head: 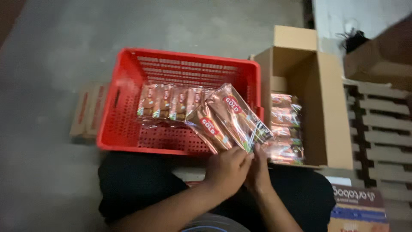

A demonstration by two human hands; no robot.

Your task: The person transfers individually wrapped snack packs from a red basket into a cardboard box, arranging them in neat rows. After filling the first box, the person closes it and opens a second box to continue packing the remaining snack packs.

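I sit on the grey concrete floor (51,180) with my dark-trousered legs (137,184) drawn up in front of me. My left hand (226,168) and right hand (260,168) meet just below the near edge of a red plastic crate (124,129), touching each other. Together they are clamped on the lower end of 2 brown, clear-wrapped snack packs (227,118), which fan up and to the left from my fingers, tilted over the crate's right near corner. My left hand's fingers curl over the end of the packs; my right hand sits partly behind it, thumb and fingers pinching the same end.

Inside the crate, a row of more brown snack packs (169,103) lies flat on the perforated bottom, near the middle, just beyond the 2 I hold.

To the right of the crate, touching its side wall or just beside it, stands an open cardboard box (330,107) with its flaps up. A stack of the same kind of packs (285,129) fills its left part, close to my right hand.

A flattened piece of cardboard (88,109) lies on the floor left of the crate. A wooden pallet (382,129) sits at the far right, and a printed carton (358,208) stands by my right knee.
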